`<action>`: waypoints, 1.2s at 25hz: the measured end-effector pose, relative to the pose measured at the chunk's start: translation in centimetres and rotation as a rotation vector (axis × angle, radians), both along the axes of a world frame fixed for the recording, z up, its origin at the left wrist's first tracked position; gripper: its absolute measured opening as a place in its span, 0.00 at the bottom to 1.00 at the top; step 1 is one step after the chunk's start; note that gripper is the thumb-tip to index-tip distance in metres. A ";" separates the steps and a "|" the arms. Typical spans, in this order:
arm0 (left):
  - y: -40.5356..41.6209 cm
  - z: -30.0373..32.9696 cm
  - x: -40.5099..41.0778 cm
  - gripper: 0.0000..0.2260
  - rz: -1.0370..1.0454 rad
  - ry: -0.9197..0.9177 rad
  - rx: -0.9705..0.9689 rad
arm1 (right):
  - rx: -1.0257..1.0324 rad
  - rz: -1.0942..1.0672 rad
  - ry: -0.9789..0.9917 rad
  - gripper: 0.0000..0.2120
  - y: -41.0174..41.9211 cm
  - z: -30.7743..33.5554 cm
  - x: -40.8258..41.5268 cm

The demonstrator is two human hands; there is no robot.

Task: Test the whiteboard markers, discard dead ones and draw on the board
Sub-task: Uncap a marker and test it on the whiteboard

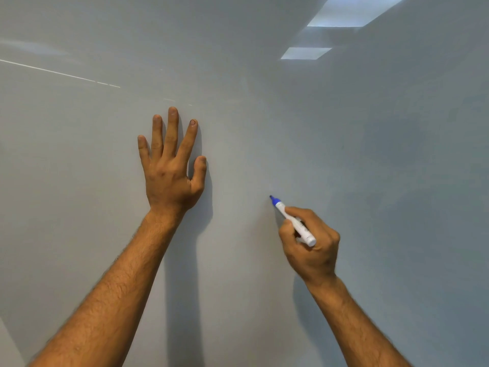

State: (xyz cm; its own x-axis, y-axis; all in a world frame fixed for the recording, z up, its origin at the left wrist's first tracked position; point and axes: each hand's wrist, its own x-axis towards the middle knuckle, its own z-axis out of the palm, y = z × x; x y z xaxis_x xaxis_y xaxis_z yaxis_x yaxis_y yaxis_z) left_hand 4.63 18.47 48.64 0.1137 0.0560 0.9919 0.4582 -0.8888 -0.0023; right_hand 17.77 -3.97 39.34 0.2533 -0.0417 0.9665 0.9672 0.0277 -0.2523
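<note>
Both bare forearms reach up from the bottom edge of the frame. Left hand (169, 165) lies flat, fingers spread straight, on the whiteboard (397, 181) at center left. Right hand (309, 245), lower right of center, grasps an uncapped blue whiteboard marker (292, 220), tip pointing upper left, at or just off the board. Ceiling-light reflections (354, 11) upper right.

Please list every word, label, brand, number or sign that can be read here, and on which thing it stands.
No text can be read.
Blue whiteboard marker, held by the right hand: small dark print on the white barrel, too blurred to read.
Whiteboard: no writing, only faint streaks and reflected ceiling lights.
</note>
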 end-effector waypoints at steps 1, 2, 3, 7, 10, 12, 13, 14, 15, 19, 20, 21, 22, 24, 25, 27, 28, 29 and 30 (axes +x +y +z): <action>0.0 0.0 0.0 0.28 0.001 0.001 -0.001 | -0.034 0.025 -0.034 0.09 0.4 -0.9 -0.6; -0.1 0.0 0.0 0.28 0.002 0.000 0.000 | -0.081 0.058 -0.072 0.08 1.1 -1.7 -1.2; -0.1 0.0 0.0 0.28 0.001 0.001 0.001 | -0.136 0.091 -0.105 0.08 1.7 -2.4 -1.8; 0.0 0.0 -0.1 0.28 -0.004 0.002 -0.006 | -0.238 0.170 -0.124 0.09 2.6 -2.4 -2.8; -0.1 0.0 -0.1 0.28 -0.006 0.000 -0.010 | -0.068 0.175 -0.043 0.13 1.0 1.6 -1.5; -0.1 -0.1 -0.1 0.28 -0.007 0.001 -0.009 | 0.046 0.180 0.025 0.15 0.0 4.9 -0.4; -0.1 -0.1 0.0 0.28 -0.007 0.001 -0.007 | 0.085 0.196 0.065 0.16 -0.3 6.5 0.0; -0.1 -0.1 -0.1 0.28 -0.006 0.001 -0.006 | 0.105 0.206 0.095 0.17 -0.4 7.7 0.4; -0.1 -0.1 -0.1 0.28 -0.005 0.000 -0.007 | 0.107 0.201 0.110 0.18 -0.4 8.5 0.6; 0.0 -0.1 -0.2 0.28 -0.001 -0.001 -0.008 | 0.060 0.179 0.105 0.19 0.7 9.9 1.2; 0.0 -0.1 -0.1 0.28 0.000 0.002 -0.011 | 0.039 0.188 0.091 0.19 1.0 10.0 1.0; 0.0 -0.1 -0.1 0.28 0.002 0.004 -0.012 | 0.009 0.199 0.071 0.18 1.5 9.8 0.7; 0.0 -0.1 -0.2 0.28 0.005 0.005 -0.012 | -0.030 0.209 0.042 0.18 1.8 9.6 0.2; 0.0 -0.1 -0.2 0.28 0.008 0.007 -0.013 | -0.121 0.216 -0.038 0.17 2.4 8.7 -0.7; 0.0 -0.1 -0.2 0.28 0.006 0.008 -0.014 | -0.163 0.211 -0.068 0.17 2.5 8.1 -1.0; -0.1 -0.2 -0.3 0.28 0.000 0.006 -0.019 | -0.204 0.192 -0.086 0.16 2.3 6.5 -1.1; -0.2 -0.2 -0.2 0.28 -0.006 0.004 -0.022 | -0.201 0.175 -0.078 0.16 1.9 5.7 -0.9; -0.3 -0.2 -0.2 0.28 -0.014 0.002 -0.024 | -0.183 0.154 -0.059 0.15 1.5 4.9 -0.5; -0.4 -0.2 -0.2 0.29 -0.021 0.000 -0.026 | -0.159 0.133 -0.032 0.15 0.9 4.1 -0.1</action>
